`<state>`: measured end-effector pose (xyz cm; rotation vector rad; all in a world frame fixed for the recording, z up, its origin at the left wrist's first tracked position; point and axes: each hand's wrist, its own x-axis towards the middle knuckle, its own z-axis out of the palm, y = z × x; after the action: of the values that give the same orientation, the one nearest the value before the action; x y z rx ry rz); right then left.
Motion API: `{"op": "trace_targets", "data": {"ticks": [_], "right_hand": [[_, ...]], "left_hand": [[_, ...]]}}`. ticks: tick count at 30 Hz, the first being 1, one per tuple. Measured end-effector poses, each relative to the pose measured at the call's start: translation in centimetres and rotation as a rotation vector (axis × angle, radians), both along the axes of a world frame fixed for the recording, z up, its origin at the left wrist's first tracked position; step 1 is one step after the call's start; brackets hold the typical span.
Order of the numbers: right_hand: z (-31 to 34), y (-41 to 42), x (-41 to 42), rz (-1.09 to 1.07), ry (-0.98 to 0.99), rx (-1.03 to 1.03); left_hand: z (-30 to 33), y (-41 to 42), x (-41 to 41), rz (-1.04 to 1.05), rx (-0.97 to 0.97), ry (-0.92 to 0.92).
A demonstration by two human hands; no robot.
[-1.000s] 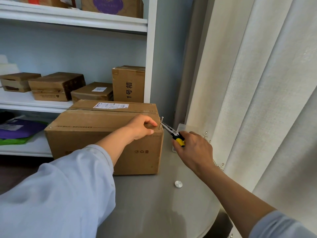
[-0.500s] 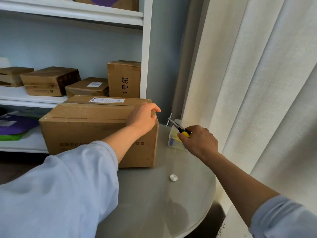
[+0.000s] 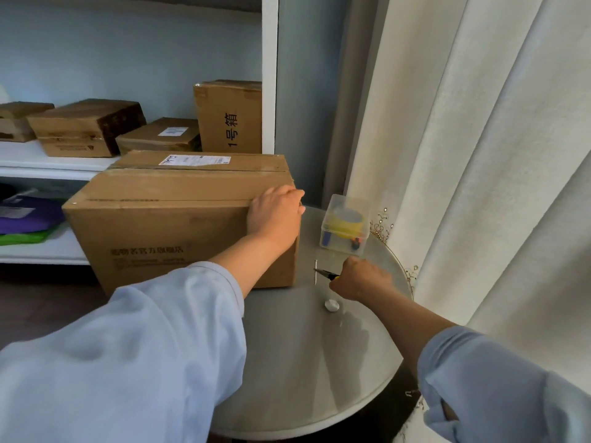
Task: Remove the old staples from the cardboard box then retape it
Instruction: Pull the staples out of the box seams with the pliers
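Staple (image 3: 316,272) in pliers (image 3: 326,274), gripped by your right hand (image 3: 359,278); left hand (image 3: 276,215) clasps cardboard box (image 3: 166,231). Slack squeeze could drop staple.

Pliers (image 3: 326,274) handles (mostly) inside right hand (image 3: 361,278)
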<state>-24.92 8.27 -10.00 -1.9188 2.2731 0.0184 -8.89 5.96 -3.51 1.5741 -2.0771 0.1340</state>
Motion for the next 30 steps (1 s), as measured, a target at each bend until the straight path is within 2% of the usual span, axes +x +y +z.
{"op": "trace_targets", "data": {"ticks": [11, 13, 16, 19, 21, 24, 27, 30], "right_hand": [[-1.6, 0.2, -0.4, -0.059, -0.034, 0.039], [-1.6, 0.2, -0.5, -0.097, -0.108, 0.02], [-0.4, 0.3, 0.1, -0.183, -0.346, -0.11], [2.9, -0.2, 2.0, -0.206, -0.669, -0.283], [5.7, -0.4, 3.5, -0.15, -0.821, -0.34], [9.5, -0.3, 6.0, -0.022, -0.901, -0.383], [11.5, -0.3, 9.0, 0.054, -0.87, -0.408], [12.7, -0.3, 11.5, 0.041, -1.012, -0.326]], "left_hand": [[0.2, -0.5, 0.3, -0.023, 0.017, 0.014], [0.4, -0.4, 0.5, -0.043, 0.05, 0.012], [0.6, -0.4, 0.9, -0.112, 0.141, 0.054], [2.4, 0.1, 1.8, -0.275, 0.385, 0.298], [3.9, 0.6, 2.3, -0.313, 0.444, 0.423], [5.6, 1.2, 2.8, -0.257, 0.411, 0.607], [7.3, 2.2, 3.2, -0.15, 0.58, 0.928], [8.5, 3.1, 5.1, -0.09, 0.725, 1.012]]}}
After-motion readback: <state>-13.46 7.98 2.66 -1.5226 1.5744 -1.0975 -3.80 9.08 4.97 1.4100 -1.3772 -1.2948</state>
